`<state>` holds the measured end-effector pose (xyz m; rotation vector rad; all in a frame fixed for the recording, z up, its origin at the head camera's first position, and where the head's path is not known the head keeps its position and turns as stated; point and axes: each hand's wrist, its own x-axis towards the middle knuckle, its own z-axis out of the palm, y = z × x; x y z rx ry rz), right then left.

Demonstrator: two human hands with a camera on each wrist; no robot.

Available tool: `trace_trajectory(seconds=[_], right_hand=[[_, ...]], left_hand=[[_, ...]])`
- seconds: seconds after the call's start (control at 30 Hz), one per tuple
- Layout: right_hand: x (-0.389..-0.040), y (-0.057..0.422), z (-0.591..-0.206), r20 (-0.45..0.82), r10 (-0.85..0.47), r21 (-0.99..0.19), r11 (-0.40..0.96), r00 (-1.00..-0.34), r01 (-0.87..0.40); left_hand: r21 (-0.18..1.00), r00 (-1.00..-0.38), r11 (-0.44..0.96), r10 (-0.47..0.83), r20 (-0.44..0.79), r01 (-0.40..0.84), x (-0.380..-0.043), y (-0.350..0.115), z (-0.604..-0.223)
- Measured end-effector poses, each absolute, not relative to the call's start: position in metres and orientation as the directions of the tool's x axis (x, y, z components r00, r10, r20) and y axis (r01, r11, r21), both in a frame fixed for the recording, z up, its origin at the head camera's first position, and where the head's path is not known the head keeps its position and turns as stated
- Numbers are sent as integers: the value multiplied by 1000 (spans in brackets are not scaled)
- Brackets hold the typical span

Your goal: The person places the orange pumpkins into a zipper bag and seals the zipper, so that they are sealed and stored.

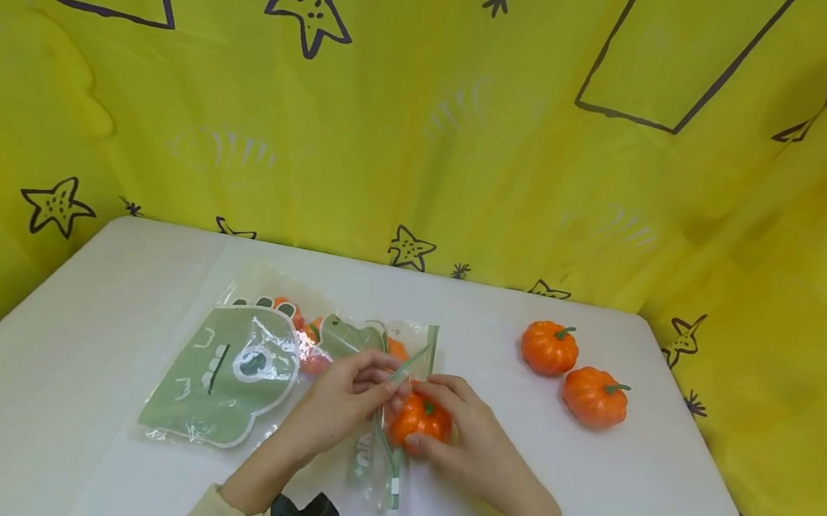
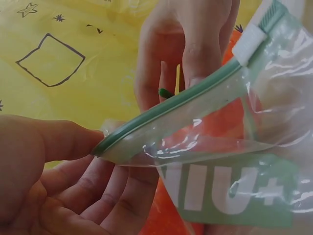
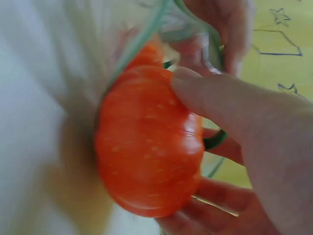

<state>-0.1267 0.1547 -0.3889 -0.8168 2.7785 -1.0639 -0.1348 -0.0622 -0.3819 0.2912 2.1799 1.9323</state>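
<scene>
My left hand (image 1: 345, 401) pinches the green zip edge of a clear plastic bag (image 1: 222, 381) with a green dinosaur print, lifting one side of its mouth. In the left wrist view a white slider (image 2: 250, 45) sits on the green zip strip (image 2: 166, 106). My right hand (image 1: 474, 438) grips a small orange pumpkin (image 1: 422, 422) with a green stem, right at the bag's mouth. Thumb and fingers lie around the pumpkin (image 3: 149, 142) in the right wrist view. More orange items show through the bag, partly hidden by its print.
Two more orange pumpkins, one farther back (image 1: 549, 348) and one nearer (image 1: 595, 398), lie to the right on the white table (image 1: 78, 325). A yellow cloth (image 1: 396, 123) with drawn stars hangs behind and beside the table.
</scene>
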Motion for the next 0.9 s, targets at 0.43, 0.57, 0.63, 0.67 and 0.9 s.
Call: trace_trajectory(seconds=[0.43, 0.57, 0.63, 0.67, 0.9], right_hand=[[-132, 157, -397, 179, -574, -699, 497, -799, -514], [-132, 152, -401, 238, -506, -649, 552, -829, -524], [-133, 149, -403, 274, -457, -620, 589, -846, -519], [-134, 147, -404, 288, -433, -611, 604, -854, -512], [-134, 140, -409, 300, -328, -606, 659, -895, -445]], left_hand=[[993, -960, 120, 281, -17, 18, -134, -61, -384], [990, -957, 137, 289, -15, 25, -134, -60, -384], [989, -956, 144, 292, 0, 44, -134, -60, -383], [988, -957, 147, 291, 3, 48, -134, -60, -383], [992, -958, 129, 286, -19, 19, -134, -61, -383]])
